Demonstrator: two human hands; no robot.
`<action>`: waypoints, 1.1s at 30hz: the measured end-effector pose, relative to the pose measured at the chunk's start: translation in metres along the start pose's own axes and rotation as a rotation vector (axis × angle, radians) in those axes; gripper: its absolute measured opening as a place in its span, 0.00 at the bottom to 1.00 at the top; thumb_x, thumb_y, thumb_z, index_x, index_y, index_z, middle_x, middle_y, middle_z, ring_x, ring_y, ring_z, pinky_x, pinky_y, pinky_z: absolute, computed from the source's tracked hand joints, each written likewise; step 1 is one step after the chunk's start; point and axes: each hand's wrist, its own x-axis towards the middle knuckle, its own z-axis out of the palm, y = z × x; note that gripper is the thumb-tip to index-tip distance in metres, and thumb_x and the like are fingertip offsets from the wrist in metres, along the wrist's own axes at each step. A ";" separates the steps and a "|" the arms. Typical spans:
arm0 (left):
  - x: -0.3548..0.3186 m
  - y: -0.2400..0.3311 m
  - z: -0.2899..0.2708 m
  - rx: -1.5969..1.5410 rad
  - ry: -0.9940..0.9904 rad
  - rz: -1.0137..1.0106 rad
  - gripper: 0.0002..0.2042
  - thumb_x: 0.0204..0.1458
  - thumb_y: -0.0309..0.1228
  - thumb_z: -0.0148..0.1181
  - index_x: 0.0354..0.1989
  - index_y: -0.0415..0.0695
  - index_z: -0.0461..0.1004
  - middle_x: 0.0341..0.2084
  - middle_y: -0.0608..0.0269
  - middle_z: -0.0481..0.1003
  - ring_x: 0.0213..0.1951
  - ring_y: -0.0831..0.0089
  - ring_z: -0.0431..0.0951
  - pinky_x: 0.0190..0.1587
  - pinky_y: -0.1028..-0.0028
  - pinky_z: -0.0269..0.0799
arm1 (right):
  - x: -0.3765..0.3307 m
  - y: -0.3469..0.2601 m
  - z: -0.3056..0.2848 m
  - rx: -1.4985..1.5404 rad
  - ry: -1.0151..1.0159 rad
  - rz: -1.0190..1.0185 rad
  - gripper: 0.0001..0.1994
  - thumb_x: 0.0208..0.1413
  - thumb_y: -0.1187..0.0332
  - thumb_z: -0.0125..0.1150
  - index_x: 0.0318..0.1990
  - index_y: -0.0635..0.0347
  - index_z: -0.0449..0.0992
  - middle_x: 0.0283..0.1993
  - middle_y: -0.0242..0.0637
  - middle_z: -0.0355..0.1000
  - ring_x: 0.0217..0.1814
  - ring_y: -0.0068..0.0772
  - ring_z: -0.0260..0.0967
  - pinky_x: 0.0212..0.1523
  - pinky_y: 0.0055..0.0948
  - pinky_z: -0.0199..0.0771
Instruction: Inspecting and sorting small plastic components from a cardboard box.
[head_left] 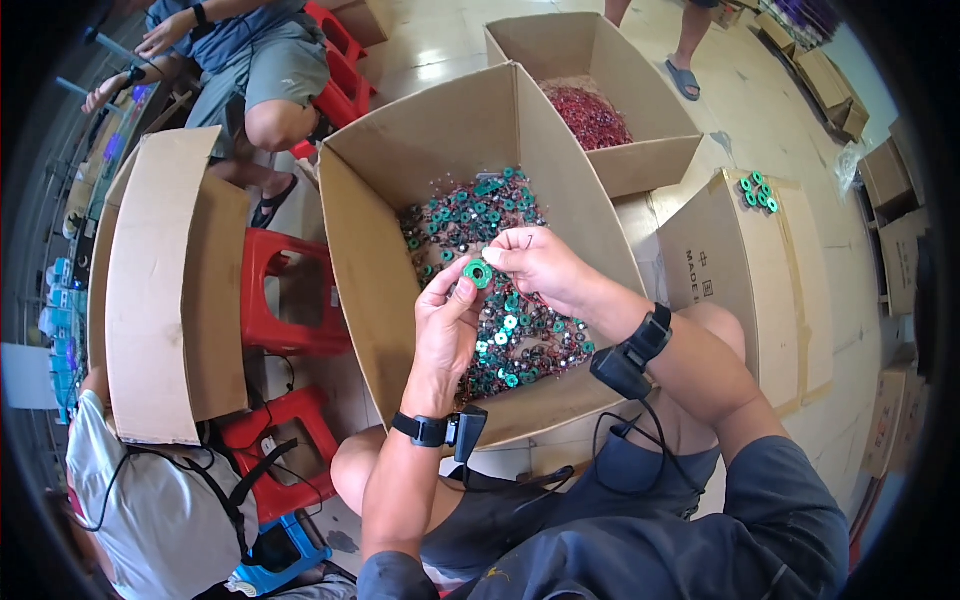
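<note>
My left hand (445, 325) pinches a green ring-shaped piece (478, 274) with a dark hole between thumb and fingers. Close against its right side, my right hand (548, 268) is closed in a pinch; what its fingertips hold, if anything, is too small to make out. Both hands are above a large open cardboard box (360, 170). Inside that box lie many loose green rings (512, 322) mixed with small dark and reddish bits. Several more green rings (758, 192) sit on top of a closed carton (780, 290) to my right.
Behind the large box stands another open carton (650, 165) holding red bits. Red plastic stools (262, 290) and a tall cardboard box (150, 290) are at left. Two people sit on the left; another person's legs (690, 40) show at the far right. Cables run from my wrist straps.
</note>
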 end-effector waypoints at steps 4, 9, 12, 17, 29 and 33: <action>0.001 0.004 -0.001 0.023 0.020 0.010 0.17 0.53 0.29 0.62 0.51 0.38 0.71 0.41 0.60 0.76 0.41 0.71 0.76 0.47 0.74 0.73 | -0.009 0.004 0.017 -0.923 0.235 -0.794 0.07 0.56 0.68 0.59 0.29 0.60 0.71 0.24 0.26 0.67 0.26 0.17 0.65 0.25 0.23 0.65; 0.004 0.009 -0.003 -0.071 -0.084 -0.026 0.15 0.53 0.26 0.61 0.49 0.37 0.72 0.41 0.59 0.76 0.42 0.71 0.76 0.48 0.72 0.74 | -0.002 -0.001 0.003 0.029 -0.056 -0.032 0.08 0.53 0.69 0.61 0.32 0.64 0.72 0.26 0.34 0.71 0.25 0.19 0.66 0.27 0.26 0.68; 0.001 0.015 -0.004 -0.051 -0.027 -0.064 0.15 0.53 0.27 0.61 0.49 0.36 0.73 0.40 0.59 0.76 0.41 0.71 0.76 0.48 0.73 0.74 | -0.015 -0.004 0.016 -0.730 0.109 -0.600 0.06 0.57 0.69 0.59 0.30 0.60 0.73 0.25 0.26 0.71 0.24 0.18 0.66 0.25 0.22 0.67; 0.003 0.013 -0.006 -0.051 -0.098 -0.041 0.13 0.54 0.28 0.59 0.47 0.36 0.73 0.41 0.60 0.76 0.41 0.73 0.76 0.46 0.75 0.74 | 0.002 0.002 -0.003 -0.109 -0.076 -0.071 0.07 0.56 0.69 0.61 0.29 0.60 0.72 0.24 0.25 0.68 0.24 0.14 0.62 0.25 0.21 0.63; 0.006 0.020 -0.007 0.000 -0.005 -0.101 0.12 0.53 0.25 0.60 0.46 0.36 0.74 0.39 0.59 0.76 0.41 0.72 0.76 0.46 0.73 0.75 | -0.003 0.005 0.006 -0.607 -0.014 -0.397 0.06 0.55 0.69 0.60 0.29 0.60 0.73 0.24 0.25 0.69 0.26 0.15 0.62 0.27 0.21 0.63; 0.001 0.018 -0.001 -0.046 -0.071 -0.095 0.12 0.54 0.25 0.59 0.46 0.35 0.74 0.39 0.58 0.76 0.40 0.71 0.76 0.46 0.72 0.75 | 0.004 -0.004 -0.007 -0.230 -0.118 -0.029 0.07 0.56 0.68 0.60 0.29 0.60 0.73 0.25 0.24 0.69 0.28 0.15 0.63 0.29 0.21 0.65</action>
